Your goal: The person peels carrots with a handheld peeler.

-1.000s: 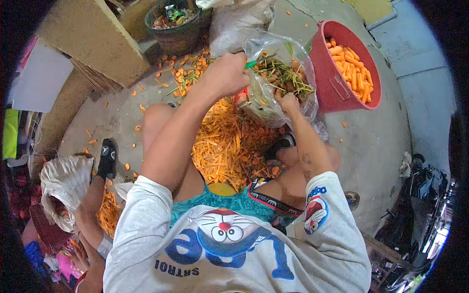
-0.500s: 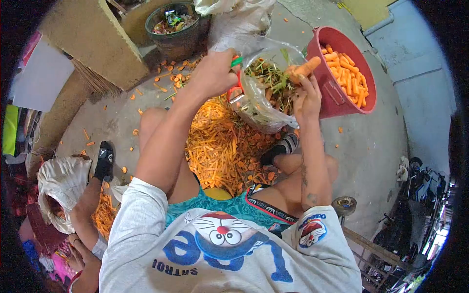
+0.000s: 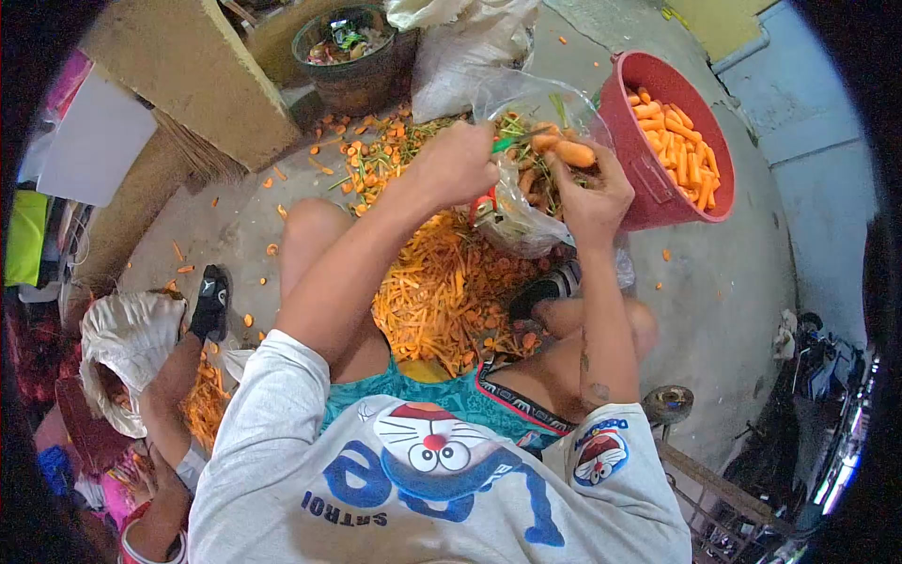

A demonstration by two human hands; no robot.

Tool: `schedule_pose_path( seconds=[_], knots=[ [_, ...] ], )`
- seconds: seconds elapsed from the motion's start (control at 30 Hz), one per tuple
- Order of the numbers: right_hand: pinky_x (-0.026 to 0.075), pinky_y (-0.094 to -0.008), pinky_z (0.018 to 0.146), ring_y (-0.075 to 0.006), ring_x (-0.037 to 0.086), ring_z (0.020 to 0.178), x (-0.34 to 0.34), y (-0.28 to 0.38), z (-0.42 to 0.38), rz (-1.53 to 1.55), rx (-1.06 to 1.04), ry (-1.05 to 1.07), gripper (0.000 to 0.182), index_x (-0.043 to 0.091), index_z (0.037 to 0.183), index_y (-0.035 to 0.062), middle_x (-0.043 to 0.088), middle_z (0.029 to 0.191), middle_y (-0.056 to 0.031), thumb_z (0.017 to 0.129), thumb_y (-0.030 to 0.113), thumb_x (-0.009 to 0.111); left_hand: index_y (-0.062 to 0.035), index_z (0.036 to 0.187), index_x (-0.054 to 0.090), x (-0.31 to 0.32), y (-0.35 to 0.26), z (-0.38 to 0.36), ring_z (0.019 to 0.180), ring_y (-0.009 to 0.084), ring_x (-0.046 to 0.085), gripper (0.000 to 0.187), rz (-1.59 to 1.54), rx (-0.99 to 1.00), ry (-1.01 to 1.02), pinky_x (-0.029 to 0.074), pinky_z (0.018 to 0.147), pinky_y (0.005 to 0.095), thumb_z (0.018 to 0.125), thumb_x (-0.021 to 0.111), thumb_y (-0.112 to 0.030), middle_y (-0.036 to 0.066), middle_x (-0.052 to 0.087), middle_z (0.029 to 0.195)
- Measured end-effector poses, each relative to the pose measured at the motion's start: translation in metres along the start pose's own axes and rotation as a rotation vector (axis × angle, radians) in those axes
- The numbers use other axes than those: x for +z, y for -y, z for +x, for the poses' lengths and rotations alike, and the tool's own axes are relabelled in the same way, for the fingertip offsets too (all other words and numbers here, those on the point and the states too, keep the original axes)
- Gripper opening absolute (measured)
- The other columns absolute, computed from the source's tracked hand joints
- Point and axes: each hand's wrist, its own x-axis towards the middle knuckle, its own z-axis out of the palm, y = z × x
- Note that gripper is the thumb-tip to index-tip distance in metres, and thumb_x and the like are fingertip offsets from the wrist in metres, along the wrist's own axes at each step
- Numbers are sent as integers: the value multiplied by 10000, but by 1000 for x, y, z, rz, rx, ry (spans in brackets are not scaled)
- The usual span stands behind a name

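Observation:
My left hand (image 3: 456, 167) is closed around a green-handled knife (image 3: 505, 144); its thin blade is at the top end of a carrot (image 3: 571, 153). My right hand (image 3: 597, 195) grips that carrot between thumb and fingers. Beneath both hands lies an open clear plastic bag (image 3: 526, 240) holding unpeeled carrots and green stems. Something red (image 3: 484, 202) shows below my left hand, partly hidden. Between my legs spreads a heap of orange carrot peelings (image 3: 427, 291).
A red bucket (image 3: 648, 183) of peeled carrots stands at the right. A dark bin (image 3: 352, 80) with rubbish and a white sack (image 3: 465, 70) are at the back. Cut carrot ends (image 3: 362, 155) litter the floor. Another person's hand (image 3: 160, 484) shows at lower left.
My left hand has moved right, bringing the knife to the carrot. The carrot has come lower, its tip now turned to the right. The view has shifted slightly.

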Motion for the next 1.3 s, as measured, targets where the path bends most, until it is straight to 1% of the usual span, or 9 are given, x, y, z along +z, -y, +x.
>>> schedule_pose_path(
  seconds=[0.1, 0.3, 0.5, 0.73, 0.8, 1.03, 1.1, 1.2, 1.3],
  knots=[
    [573, -356, 757, -272, 725, 821, -8, 16, 2, -34, -137, 91, 284, 757, 1012, 61, 737, 918, -111, 738, 65, 833, 101, 944, 611, 8, -1, 3, 887, 499, 669, 265, 1, -18, 61, 531, 816, 555, 818, 618, -131, 338, 669, 877],
    [569, -374, 743, -277, 716, 831, -18, 23, 3, -58, -356, 104, 260, 748, 978, 54, 730, 909, -108, 727, 20, 805, 109, 917, 610, 11, -6, 1, 841, 508, 673, 257, -31, 6, 102, 553, 801, 548, 811, 611, -125, 342, 666, 855],
    [570, -376, 756, -292, 707, 818, -22, 24, -1, -21, -439, 101, 265, 733, 983, 42, 722, 905, -104, 728, 21, 802, 114, 919, 609, 6, -9, -5, 837, 503, 682, 241, 15, 51, 91, 559, 798, 544, 811, 603, -102, 344, 664, 834],
    [571, -379, 777, -292, 710, 833, -29, 25, -14, -48, -378, 158, 275, 735, 998, 40, 728, 916, -109, 733, 22, 806, 112, 962, 627, 36, 9, -1, 858, 482, 696, 292, 74, -44, 181, 561, 806, 542, 829, 612, -147, 347, 673, 871],
    [575, -378, 800, -299, 715, 855, -31, 29, -7, -22, -337, 71, 284, 735, 1005, 33, 734, 941, -119, 731, 22, 809, 90, 941, 651, 43, 41, 12, 885, 483, 692, 292, 64, -209, 296, 548, 812, 551, 837, 615, -181, 332, 685, 901],
    [581, -387, 812, -304, 715, 874, -30, 8, -1, -83, -300, 85, 305, 733, 1017, 27, 731, 970, -137, 725, 32, 821, 79, 861, 659, 23, 10, 4, 903, 486, 681, 292, -49, -188, 14, 528, 814, 556, 846, 612, -209, 333, 679, 912],
    [581, -389, 814, -304, 715, 875, -24, 11, 0, -76, -318, 89, 310, 734, 1019, 30, 729, 965, -137, 721, 29, 820, 88, 875, 649, 17, 1, 1, 903, 485, 683, 294, -59, -80, -34, 535, 819, 548, 846, 613, -203, 345, 670, 902],
    [580, -395, 826, -307, 715, 885, -23, 23, -3, -41, -327, 83, 314, 736, 1025, 35, 729, 962, -136, 720, 25, 815, 101, 880, 647, 15, -14, -2, 902, 492, 680, 303, -29, -65, 39, 543, 826, 536, 842, 615, -198, 351, 667, 896],
    [579, -397, 843, -316, 716, 903, -28, 27, -7, 10, -354, 92, 316, 741, 1032, 39, 729, 967, -133, 723, 16, 807, 105, 880, 655, 20, 25, 17, 898, 499, 679, 309, 90, -117, 190, 549, 833, 524, 839, 616, -199, 354, 665, 886]
  ],
)
